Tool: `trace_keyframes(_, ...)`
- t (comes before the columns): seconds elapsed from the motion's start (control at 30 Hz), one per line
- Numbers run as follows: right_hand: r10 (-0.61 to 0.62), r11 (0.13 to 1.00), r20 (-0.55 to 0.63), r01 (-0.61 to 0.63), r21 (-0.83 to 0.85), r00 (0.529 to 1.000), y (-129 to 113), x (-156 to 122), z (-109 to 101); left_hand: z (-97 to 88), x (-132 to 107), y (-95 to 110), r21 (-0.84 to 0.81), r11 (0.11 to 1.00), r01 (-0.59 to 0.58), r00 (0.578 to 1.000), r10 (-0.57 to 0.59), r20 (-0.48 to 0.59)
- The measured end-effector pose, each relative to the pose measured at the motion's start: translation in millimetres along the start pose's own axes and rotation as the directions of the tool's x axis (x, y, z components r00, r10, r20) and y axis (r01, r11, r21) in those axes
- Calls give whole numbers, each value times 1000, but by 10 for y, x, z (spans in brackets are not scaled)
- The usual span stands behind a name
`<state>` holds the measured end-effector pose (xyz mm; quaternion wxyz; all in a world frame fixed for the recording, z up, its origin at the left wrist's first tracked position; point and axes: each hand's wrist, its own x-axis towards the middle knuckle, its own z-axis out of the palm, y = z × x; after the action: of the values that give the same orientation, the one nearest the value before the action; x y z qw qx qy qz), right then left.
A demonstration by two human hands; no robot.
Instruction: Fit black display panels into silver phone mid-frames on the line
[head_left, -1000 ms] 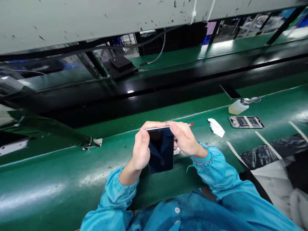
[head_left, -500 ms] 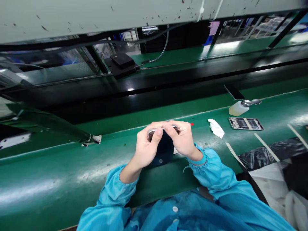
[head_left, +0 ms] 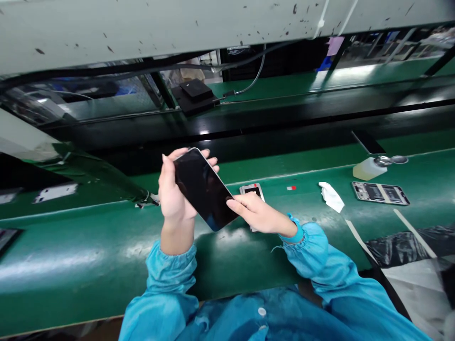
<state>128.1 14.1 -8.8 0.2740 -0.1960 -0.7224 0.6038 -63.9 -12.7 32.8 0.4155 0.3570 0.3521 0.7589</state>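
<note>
A dark phone screen (head_left: 204, 189) with a thin silver edge is held tilted above the green bench, its black face toward me. My left hand (head_left: 174, 189) cradles it from the left, thumb at the upper left edge and fingertips showing past the far side. At the lower right corner, my right hand (head_left: 254, 210) pinches the screen with the thumb on its face. Behind my right hand lies a phone frame (head_left: 259, 189) with a red mark, partly hidden by the fingers. A small red and white piece (head_left: 291, 188) rests to its right.
Further right are a crumpled white wipe (head_left: 332, 196), an opened phone body (head_left: 380, 193) and a pump bottle (head_left: 369, 169) of yellowish liquid. Behind the bottle lies a dark panel (head_left: 368, 142). A green-wrapped post (head_left: 103, 173) stands at left, and a pale beam (head_left: 177, 28) crosses overhead.
The phone screen has been raised and turned diagonally. My left hand has shifted left and up around its side; my right hand has moved to its lower corner. The frame beneath now shows.
</note>
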Motion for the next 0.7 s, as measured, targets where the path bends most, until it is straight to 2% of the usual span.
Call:
trace_keyframes(0.07,43,997,115,-51,66,992,52,-19,42,-95,56,83,-7,999,-49,998,49,-27)
trace_keyframes(0.13,44,992,167,-62,107,985,81,-36,47,-124,80,138,-36,999,-29,998,27,-56)
trace_keyframes(0.27,-14,993,217,-13,121,976,64,-45,-13,-19,70,202,-135,988,75,982,-97,-163)
trace_keyframes(0.37,-66,992,242,36,123,968,75,-43,-40,80,54,225,-173,979,107,969,-142,-204)
trace_keyframes(0.5,-98,989,208,72,131,973,179,-43,-13,133,42,208,-202,975,96,967,-139,-211)
trace_keyframes(0.6,-67,986,142,43,164,988,243,-28,33,134,29,170,-203,977,57,969,-103,-225)
trace_keyframes(0.7,-13,989,148,-10,151,989,256,-7,82,128,6,118,-183,983,-7,969,-39,-245)
